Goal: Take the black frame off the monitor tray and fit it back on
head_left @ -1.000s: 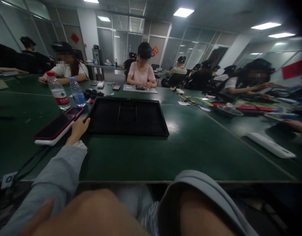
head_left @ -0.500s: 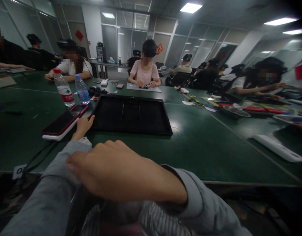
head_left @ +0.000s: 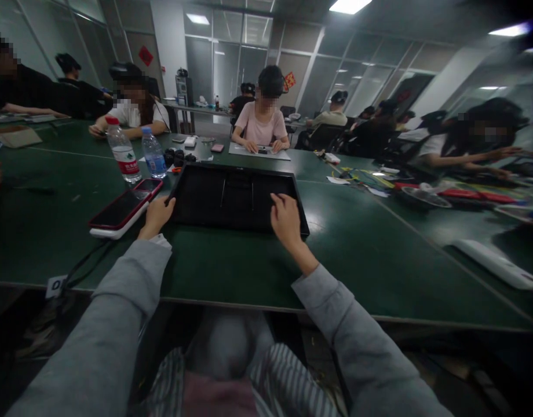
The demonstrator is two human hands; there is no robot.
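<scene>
- Since the earlier frame, the right hand (head_left: 287, 223) has been swung from across the left forearm to the right part of the black panel (head_left: 201, 197); the left hand (head_left: 159, 215) has been kept at the panel's left edge.
- Black panel: laid flat on the green bench (head_left: 232, 266), in front of the person, with its raised rim uppermost; two thin upright lines are seen near its middle.
- Hands: held well apart. The panel's left rim is gripped by the left hand. Nothing is seen held in the right, its fingers loosely bent; whether the panel is touched by it cannot be told.
- If only the left side were lifted or pulled, the panel could be tilted or swivelled, since no firm right-hand grip is shown.
- Were it pushed leftward, the red-edged phone (head_left: 119, 209), set on a white block (head_left: 112, 233) just beside the left hand, might be knocked.
- The red-capped bottle (head_left: 127, 159) and blue-capped bottle (head_left: 154, 156), stood near the far left corner, could be toppled by a careless swing.
- Farther out, a white power strip (head_left: 495, 263) is placed to the right; across the bench, a co-worker (head_left: 260, 124) is seated.
</scene>
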